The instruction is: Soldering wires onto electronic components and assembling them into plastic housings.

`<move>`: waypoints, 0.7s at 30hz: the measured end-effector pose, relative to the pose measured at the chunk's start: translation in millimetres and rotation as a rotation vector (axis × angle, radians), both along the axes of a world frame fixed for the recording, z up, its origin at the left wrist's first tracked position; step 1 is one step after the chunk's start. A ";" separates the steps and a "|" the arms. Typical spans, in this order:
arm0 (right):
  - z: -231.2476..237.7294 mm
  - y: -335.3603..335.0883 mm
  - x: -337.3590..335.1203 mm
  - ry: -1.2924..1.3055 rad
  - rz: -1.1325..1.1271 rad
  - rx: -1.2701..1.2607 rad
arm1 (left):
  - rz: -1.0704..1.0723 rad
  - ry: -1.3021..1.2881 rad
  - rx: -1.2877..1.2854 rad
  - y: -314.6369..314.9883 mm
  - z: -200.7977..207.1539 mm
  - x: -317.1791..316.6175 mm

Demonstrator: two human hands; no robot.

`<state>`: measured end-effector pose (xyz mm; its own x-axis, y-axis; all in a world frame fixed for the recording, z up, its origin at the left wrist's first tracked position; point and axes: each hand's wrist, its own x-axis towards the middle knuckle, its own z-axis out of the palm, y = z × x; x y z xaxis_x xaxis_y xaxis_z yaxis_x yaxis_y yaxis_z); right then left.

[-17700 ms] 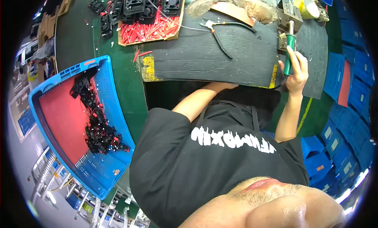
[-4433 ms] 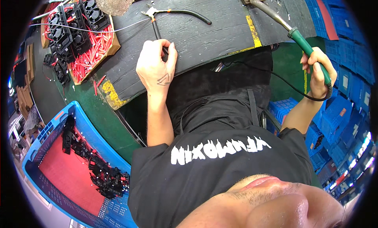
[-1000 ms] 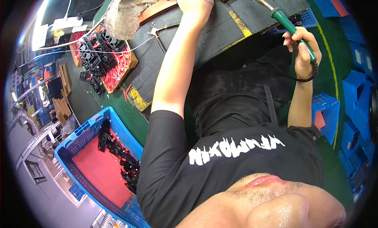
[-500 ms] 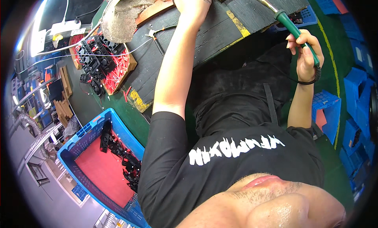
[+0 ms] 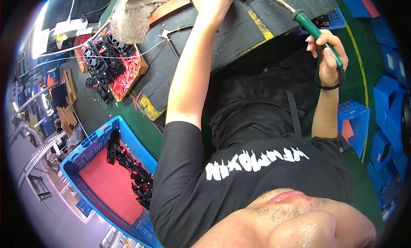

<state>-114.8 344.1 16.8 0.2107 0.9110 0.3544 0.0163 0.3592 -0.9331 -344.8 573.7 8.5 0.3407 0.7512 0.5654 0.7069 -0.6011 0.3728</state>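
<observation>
My right hand (image 5: 329, 55) is closed around the green handle of a soldering iron (image 5: 309, 26), whose metal shaft points up and left over the bench. The iron's tip lies beyond the upper edge. At the top of the view, my left hand (image 5: 214, 4) reaches over the dark wooden workbench (image 5: 233, 44); its fingers are cut off by the frame, so their grip is hidden. A pair of cutting pliers (image 5: 166, 35) lies on the bench, its handles running toward my left forearm. Left of that hand are a worn greyish cover (image 5: 130, 23) and a reddish-brown strip (image 5: 170, 10).
A cardboard box (image 5: 141, 70) by the bench's left end holds red pieces and black fan assemblies (image 5: 97, 61). Below it stands a blue crate (image 5: 81, 151) with black parts. A thin white cable (image 5: 147, 52) crosses the bench. More blue crates (image 5: 353, 115) are at right.
My right hand and the soldering iron have shifted slightly to the left and down. My left hand has moved a little to the right. The pliers appear unmoved.
</observation>
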 end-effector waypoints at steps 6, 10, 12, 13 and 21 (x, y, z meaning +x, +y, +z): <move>2.4 3.9 -5.1 -0.021 0.015 -0.031 | -0.029 0.017 -0.151 4.3 1.4 -3.1; 2.1 4.0 -5.8 -0.033 0.020 -0.052 | -0.101 -0.123 -0.353 8.8 -1.8 -2.5; 0.8 3.5 -5.0 -0.028 0.019 -0.052 | -0.122 -0.188 -0.377 8.4 2.5 0.3; 0.4 3.2 -4.6 -0.022 0.017 -0.050 | -0.116 -0.283 -0.518 9.1 3.9 2.4; 1.5 1.6 -6.3 -0.038 0.018 -0.046 | -0.080 -0.300 -0.498 -1.0 16.3 9.9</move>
<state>-121.2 345.7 18.3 0.1810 0.9300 0.3198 0.0464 0.3168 -0.9474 -334.9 572.7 24.8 0.2867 0.9296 0.2315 0.4862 -0.3494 0.8010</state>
